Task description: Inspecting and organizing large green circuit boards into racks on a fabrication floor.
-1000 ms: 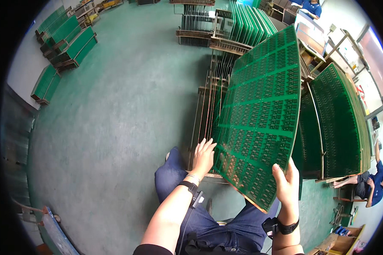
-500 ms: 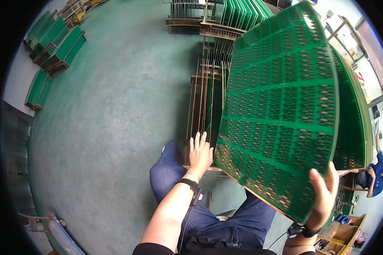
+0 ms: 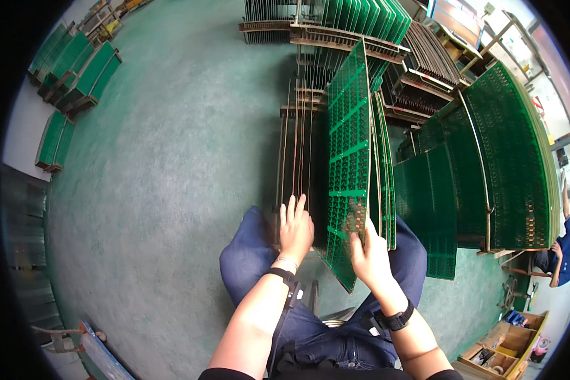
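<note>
A large green printed circuit board panel (image 3: 349,149) stands nearly upright in front of me, its printed face angled to the left. My right hand (image 3: 371,254) pinches its near right edge, with the thumb on the printed face. To the left of the panel is a slotted rack (image 3: 286,117) with thin upright rods or sheet edges. My left hand (image 3: 295,229) lies over the rack's near end, fingers stretched out. Whether those fingers press on the thin edges cannot be told. Further green panels (image 3: 386,183) stand just right of the held one.
A stack of green panels (image 3: 513,158) leans on a frame at the right. Loaded racks (image 3: 354,25) stand beyond, and more panels (image 3: 82,69) line the far left wall. A wooden compartment box (image 3: 506,348) is at the lower right. A co-worker (image 3: 567,253) sits at the far right.
My right hand has brought the panel left and turned it from facing me broadly to nearly edge-on beside the rack. My left hand has hardly moved. The stack at the right is now uncovered.
</note>
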The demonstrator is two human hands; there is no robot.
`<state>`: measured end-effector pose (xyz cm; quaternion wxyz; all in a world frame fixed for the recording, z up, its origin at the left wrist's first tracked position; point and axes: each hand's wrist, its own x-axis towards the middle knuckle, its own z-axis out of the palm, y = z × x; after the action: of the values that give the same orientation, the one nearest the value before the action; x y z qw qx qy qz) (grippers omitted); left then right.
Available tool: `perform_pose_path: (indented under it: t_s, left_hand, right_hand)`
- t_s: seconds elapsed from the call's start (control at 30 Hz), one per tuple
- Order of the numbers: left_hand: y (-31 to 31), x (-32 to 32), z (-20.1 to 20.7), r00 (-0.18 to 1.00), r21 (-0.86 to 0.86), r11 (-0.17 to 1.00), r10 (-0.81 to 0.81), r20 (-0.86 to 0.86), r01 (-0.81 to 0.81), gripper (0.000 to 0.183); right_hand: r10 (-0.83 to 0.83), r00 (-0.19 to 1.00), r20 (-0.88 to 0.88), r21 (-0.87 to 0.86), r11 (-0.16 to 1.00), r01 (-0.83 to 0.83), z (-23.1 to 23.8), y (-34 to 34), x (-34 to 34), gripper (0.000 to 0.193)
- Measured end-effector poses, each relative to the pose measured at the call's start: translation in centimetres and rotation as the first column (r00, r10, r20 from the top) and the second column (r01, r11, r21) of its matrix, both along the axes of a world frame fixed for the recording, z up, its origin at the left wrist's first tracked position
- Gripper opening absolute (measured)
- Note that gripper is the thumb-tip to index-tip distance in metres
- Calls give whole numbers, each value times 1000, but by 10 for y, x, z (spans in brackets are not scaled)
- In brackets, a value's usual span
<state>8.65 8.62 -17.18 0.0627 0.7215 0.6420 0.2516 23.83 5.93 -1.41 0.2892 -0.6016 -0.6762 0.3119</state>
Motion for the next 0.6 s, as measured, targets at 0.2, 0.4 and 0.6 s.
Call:
perform_pose_path:
  t_s: [0.2,0.4,0.6]
  left_hand:
    - [-2,-1,7,1000,-55,998,-8,14,9,10]
    - [0,-1,14,1000,-87,996,-12,5,12,15]
    - [1,4,12,998,-130,991,0,-71,-10,19]
  right_hand:
    - [-43,997,-65,63,997,47,5,18,-3,65]
    - [-90,996,-7,-201,976,87,1,54,-11,64]
    - [17,1000,23,-113,994,-15,-59,57,-31,72]
